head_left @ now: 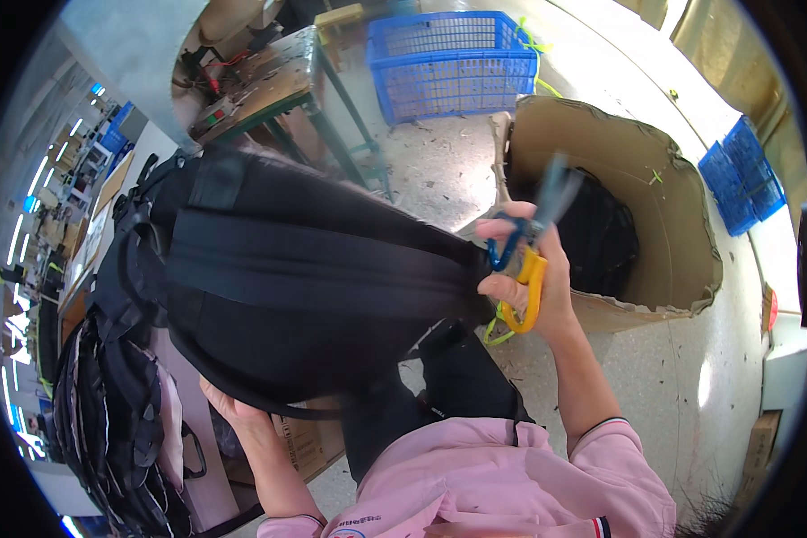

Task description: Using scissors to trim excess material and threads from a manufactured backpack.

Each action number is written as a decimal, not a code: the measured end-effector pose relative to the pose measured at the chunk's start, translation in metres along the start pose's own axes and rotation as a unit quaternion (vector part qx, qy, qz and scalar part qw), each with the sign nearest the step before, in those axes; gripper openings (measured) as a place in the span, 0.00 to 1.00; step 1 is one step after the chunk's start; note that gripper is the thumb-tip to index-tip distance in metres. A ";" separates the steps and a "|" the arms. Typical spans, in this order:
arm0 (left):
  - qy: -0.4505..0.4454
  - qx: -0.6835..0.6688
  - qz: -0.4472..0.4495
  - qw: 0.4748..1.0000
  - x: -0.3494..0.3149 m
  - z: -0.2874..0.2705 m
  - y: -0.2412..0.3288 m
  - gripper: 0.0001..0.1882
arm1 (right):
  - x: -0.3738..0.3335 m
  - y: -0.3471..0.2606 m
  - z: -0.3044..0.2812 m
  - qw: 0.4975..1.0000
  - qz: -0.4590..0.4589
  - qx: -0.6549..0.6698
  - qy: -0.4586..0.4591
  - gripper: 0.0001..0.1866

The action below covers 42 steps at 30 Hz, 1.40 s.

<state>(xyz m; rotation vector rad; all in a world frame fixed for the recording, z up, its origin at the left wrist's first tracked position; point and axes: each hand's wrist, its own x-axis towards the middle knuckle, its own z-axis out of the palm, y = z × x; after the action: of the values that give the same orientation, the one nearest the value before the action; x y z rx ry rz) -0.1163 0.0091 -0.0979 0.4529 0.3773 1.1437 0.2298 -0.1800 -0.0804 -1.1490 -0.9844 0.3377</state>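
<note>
While right hand [554,291] grips scissors [535,269], left hand [235,408] touches black bag [323,278], grip hidden.

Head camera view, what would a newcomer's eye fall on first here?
Probably the big black backpack spread across the middle. Next, the scissors with one blue and one yellow handle, held in the right hand at its right end, blades blurred. Beyond them stands an open cardboard box with something black inside.

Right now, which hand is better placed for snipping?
Probably the right hand: it holds the scissors beside the bag, while the left hand, partly hidden, is at the bag's near edge.
</note>
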 end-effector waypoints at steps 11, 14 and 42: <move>0.032 0.145 0.011 0.989 -0.083 -0.011 -0.072 0.23 | 0.009 0.030 0.022 0.985 0.093 -0.009 -0.144 0.33; 0.143 0.172 -0.076 0.972 -0.058 -0.039 -0.023 0.26 | 0.004 0.027 0.043 0.976 -0.030 -0.033 -0.215 0.29; -0.169 0.571 0.068 0.801 0.063 0.064 -0.012 0.11 | -0.037 -0.021 -0.065 0.833 0.072 -0.396 -0.379 0.40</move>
<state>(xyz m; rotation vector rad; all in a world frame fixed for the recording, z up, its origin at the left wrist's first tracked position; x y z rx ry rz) -0.0513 0.0537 -0.0530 1.7490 0.7115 0.8302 0.2553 -0.2531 -0.0836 -1.9161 -1.8453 0.5545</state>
